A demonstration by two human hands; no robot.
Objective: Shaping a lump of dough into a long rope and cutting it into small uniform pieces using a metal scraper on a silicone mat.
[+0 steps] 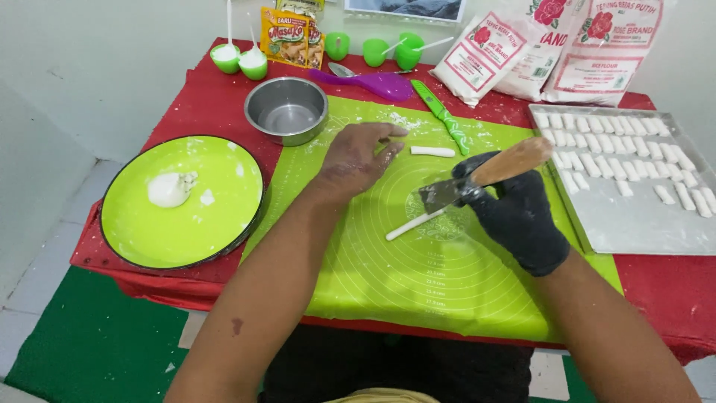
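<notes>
Dough rope (415, 223) lies on the green mat (418, 291) near the bench's front edge, its upper end under the scraper (477, 181) that the gloved right hand (518, 216) grips by its wooden handle. Left hand (358, 158) rests flat and released just beyond, a cut dough piece (432, 151) beside its fingertips. Farther back, white flour bags (552, 48) with red flower labels lean at the rear right corner, yellow seasoning packets (292, 33) at the rear edge.
</notes>
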